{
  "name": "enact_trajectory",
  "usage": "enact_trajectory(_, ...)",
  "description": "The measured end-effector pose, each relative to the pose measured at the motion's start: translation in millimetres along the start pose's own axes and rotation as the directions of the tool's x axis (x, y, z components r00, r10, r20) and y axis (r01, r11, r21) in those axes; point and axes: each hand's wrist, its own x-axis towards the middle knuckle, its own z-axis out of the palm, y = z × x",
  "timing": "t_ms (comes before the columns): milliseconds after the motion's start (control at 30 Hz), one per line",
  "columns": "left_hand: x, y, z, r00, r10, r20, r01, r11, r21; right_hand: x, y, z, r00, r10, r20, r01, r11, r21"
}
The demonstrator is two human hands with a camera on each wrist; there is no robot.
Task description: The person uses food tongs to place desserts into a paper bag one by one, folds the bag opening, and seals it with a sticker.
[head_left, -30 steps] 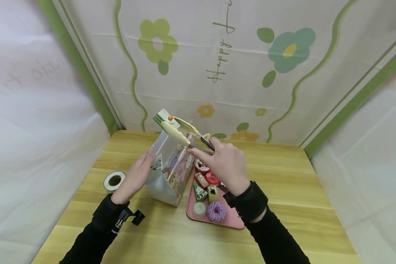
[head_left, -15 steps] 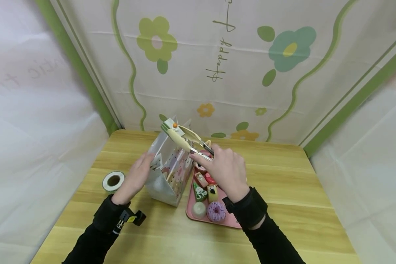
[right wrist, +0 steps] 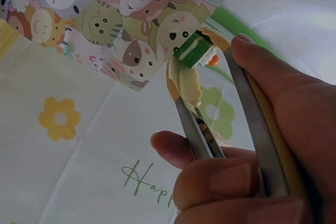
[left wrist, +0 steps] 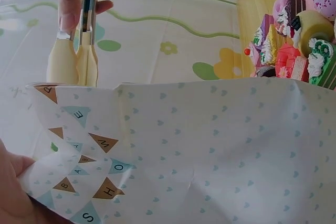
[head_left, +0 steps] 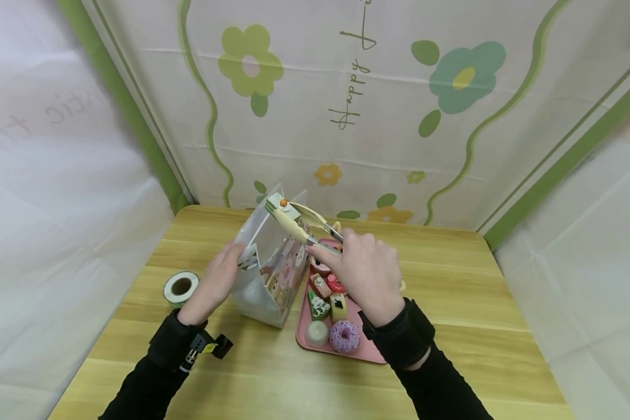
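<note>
My right hand (head_left: 367,274) holds a pair of tongs (head_left: 293,228) with cream scalloped tips. Between the tips sits a small green-and-white toy cake slice (right wrist: 194,51) topped with an orange ball. In the head view the tongs and slice overlap the open mouth of a paper gift bag (head_left: 254,303). That bag stands tilted on the table, cartoon animals on one side and pale hearts on another. At its near left edge, my left hand (head_left: 217,283) grips the bag, thumb over the rim in the left wrist view. The bag's inside is mostly hidden.
Right of the bag lies a pink tray (head_left: 368,350) bearing several toy pastries, among them a purple doughnut (head_left: 353,341) and a green cake wedge (head_left: 317,306). A white roll of tape or labels (head_left: 193,287) rests on the wooden table (head_left: 451,350) at left.
My right hand has brought the tongs and cake slice down and slightly right, from above the bag's far edge to over its mouth. The left hand stays on the bag.
</note>
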Motion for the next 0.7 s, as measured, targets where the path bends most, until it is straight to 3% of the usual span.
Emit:
enact_trajectory(367,-1.0,1.0,-0.7,1.000,0.016,0.001,-0.016,1.000,-0.020,1.5,-1.8,-5.7,0.999,0.021,0.037,-0.021,1.000,0.011)
enact_trajectory(700,-1.4,1.4,-0.3,1.000,0.017,-0.003,-0.017,1.000,-0.001,1.6,-2.2,-6.6,1.000,0.010,0.014,-0.010,1.000,-0.003)
